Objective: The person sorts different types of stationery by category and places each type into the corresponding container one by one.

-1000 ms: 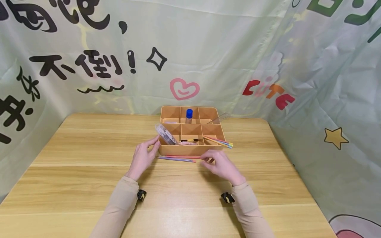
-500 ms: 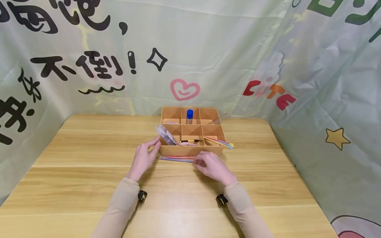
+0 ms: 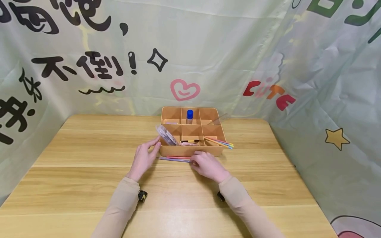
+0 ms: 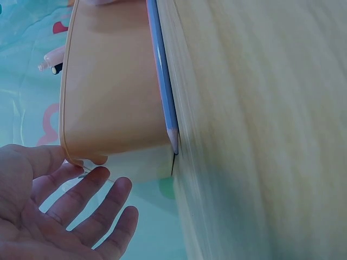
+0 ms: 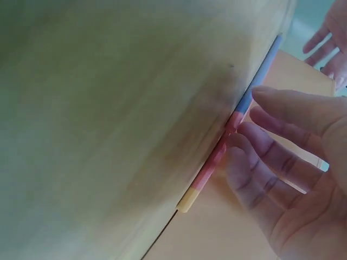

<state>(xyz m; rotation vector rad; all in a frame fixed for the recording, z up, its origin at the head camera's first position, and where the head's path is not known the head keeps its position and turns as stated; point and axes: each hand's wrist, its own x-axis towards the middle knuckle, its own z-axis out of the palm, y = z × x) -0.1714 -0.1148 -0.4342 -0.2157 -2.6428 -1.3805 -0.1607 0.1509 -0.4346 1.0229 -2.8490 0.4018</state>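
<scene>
An orange six-compartment desk organizer (image 3: 178, 151) stands against the back cloth. My left hand (image 3: 142, 159) touches its front left corner with thumb and index finger, the other fingers spread loosely in the left wrist view. A blue-purple pencil (image 3: 172, 160) and a red pencil (image 3: 175, 157) lie along its front. Over their right ends is my right hand (image 3: 207, 165), which hides them in the head view. In the right wrist view the thumb (image 5: 271, 93) reaches the blue-purple pencil, the fingers are bent beside the red pencil (image 5: 203, 176), and a gap shows between thumb and index.
The organizer holds a blue-capped glue stick (image 3: 189, 117), a clear pack (image 3: 166, 135) leaning left, a black-and-yellow pen (image 3: 189, 141), and several pencils (image 3: 220, 142) sticking out right. A clear ruler-like strip (image 3: 218, 119) leans behind. Cloth walls (image 3: 238, 49) edge the wooden table (image 3: 178, 205).
My right hand has moved left along the pencils, and its fingers have drawn in over their right ends. My left hand stays at the organizer's corner.
</scene>
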